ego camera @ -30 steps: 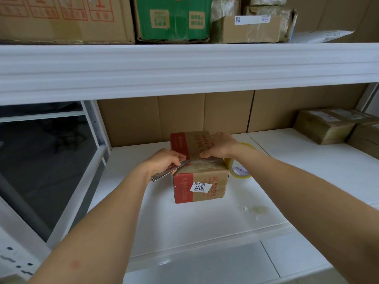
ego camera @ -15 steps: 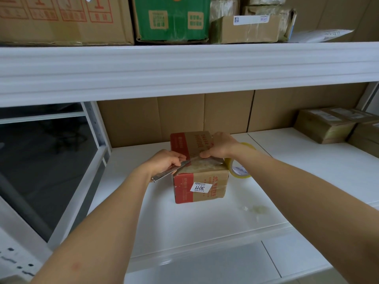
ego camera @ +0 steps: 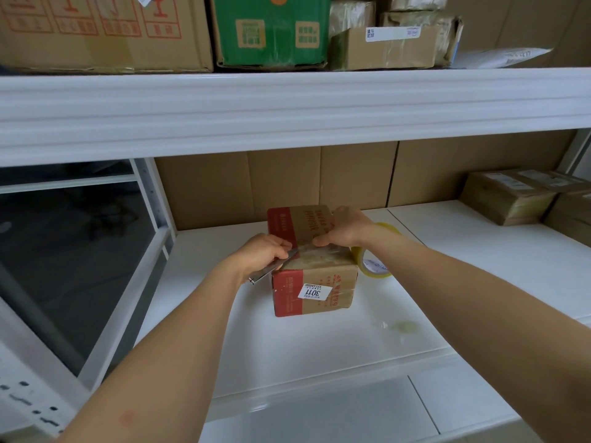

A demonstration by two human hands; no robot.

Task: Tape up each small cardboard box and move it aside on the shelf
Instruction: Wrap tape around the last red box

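Almost nothing changes. Left hand [ego camera: 262, 255] with metal blade [ego camera: 271, 270] sits same spot at box [ego camera: 315, 276] top, middle of frame, maybe tiny bit closer to right hand [ego camera: 347, 230]. Whole view slides little bit: upper shelf edge [ego camera: 287, 103] sits slightly higher in frame than one second ago. No other move can be made out.
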